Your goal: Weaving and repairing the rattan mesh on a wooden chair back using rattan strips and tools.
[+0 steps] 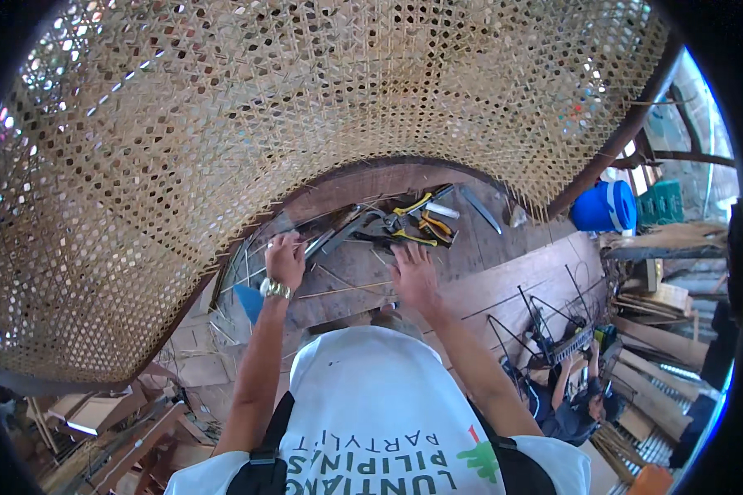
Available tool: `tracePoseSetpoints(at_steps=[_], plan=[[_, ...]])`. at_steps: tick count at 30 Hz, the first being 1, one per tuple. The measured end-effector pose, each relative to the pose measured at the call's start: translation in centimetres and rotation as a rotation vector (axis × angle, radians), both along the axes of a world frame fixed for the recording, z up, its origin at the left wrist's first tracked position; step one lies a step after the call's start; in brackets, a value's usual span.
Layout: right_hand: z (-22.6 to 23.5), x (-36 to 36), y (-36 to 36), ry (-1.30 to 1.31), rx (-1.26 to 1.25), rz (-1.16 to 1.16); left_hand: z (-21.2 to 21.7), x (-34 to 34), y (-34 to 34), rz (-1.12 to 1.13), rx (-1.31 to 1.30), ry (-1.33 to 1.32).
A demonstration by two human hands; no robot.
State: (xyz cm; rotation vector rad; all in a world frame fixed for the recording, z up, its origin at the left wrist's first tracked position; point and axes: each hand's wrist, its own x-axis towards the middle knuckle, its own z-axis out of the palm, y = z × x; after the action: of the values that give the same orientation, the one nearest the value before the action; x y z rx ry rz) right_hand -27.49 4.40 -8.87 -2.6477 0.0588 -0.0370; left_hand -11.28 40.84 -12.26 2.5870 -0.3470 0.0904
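Observation:
A large woven cane panel (371, 107) in a dark curved wooden frame spreads over the upper part of the view. Beneath its lower edge, my left hand (286, 261) rests by the left end of a pile of tools, its fingers a little apart and no object visible in them. A metal watch (276, 288) circles that wrist. My right hand (414, 274) lies palm down on the worktop (338, 307), fingers stretched, just below yellow-handled pliers (414, 239). More yellow-handled pliers (413, 204) and dark metal tools (351, 227) lie between and beyond the hands.
A flat blade (480, 209) lies right of the tools. A thin cane strip (347, 289) crosses the worktop. A blue piece (248, 304) sits by my left forearm. At right are a blue container (604, 206), a green crate (660, 203), stacked boards (660, 338) and another person (574, 412).

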Motion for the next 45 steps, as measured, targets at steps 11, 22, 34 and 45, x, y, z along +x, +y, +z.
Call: tracePoseSetpoints(at_steps=[11, 22, 34, 45], plan=[[-4.4, 5.4, 3.7, -0.037, -0.287, -0.025, 1.0, -7.1, 8.2, -0.230, -0.124, 0.129], [-8.5, 7.4, -9.9, -0.010, -0.449, 0.077, 1.4, -6.4, 15.2, -0.193, -0.088, 0.225], [-3.7, 12.4, -8.7, 0.246, -0.673, 0.333, 0.6, -9.0, 12.7, -0.236, -0.153, -0.039], [-6.5, 7.7, -13.8, -0.067, -0.349, 0.311, 14.6, 0.2, -7.2, -0.548, -0.271, -0.048]])
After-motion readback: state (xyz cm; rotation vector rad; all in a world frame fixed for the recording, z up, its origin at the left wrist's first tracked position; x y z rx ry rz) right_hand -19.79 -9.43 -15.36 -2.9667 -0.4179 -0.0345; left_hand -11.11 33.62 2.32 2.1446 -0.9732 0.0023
